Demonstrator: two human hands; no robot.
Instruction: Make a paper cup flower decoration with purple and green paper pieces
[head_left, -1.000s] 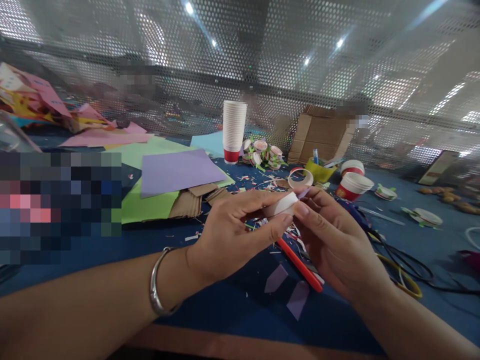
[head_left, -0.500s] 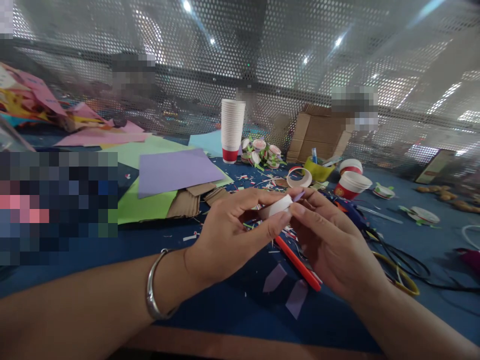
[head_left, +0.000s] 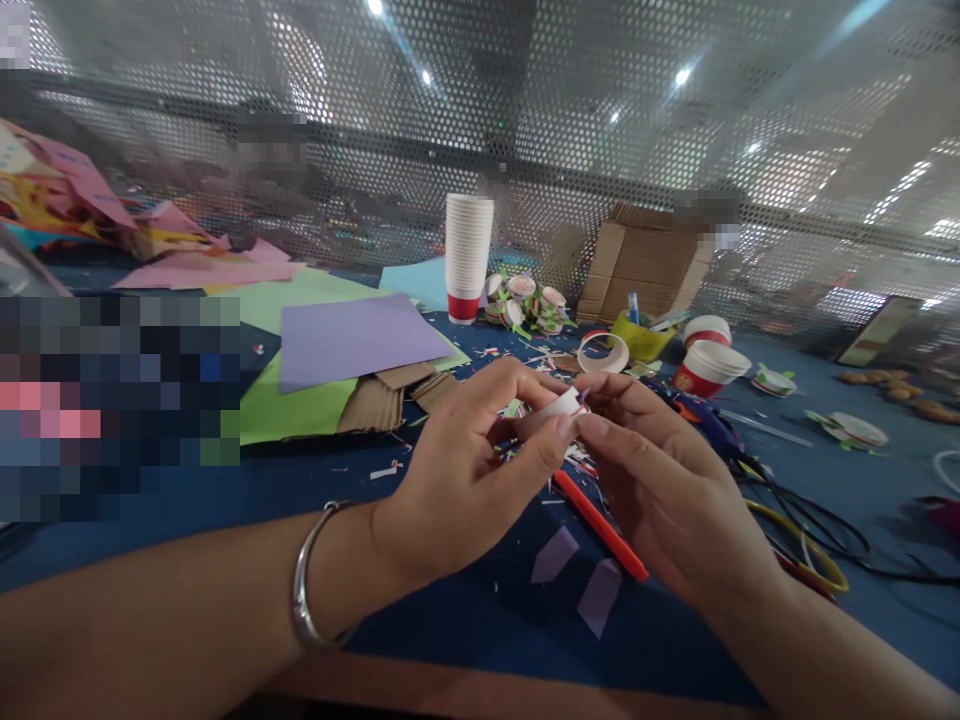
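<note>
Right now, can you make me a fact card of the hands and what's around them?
Left hand: holding a small white curved paper piece
Right hand: at that piece's right end; grip partly hidden
On the blue table, nearby: long orange-red stick, two small purple pointed paper pieces
Farther back: tall stack of white-and-red paper cups

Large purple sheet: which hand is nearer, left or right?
Left. The left hand is right of the large purple sheet and closer to the camera; the right hand is farther right, beyond the left.
</note>
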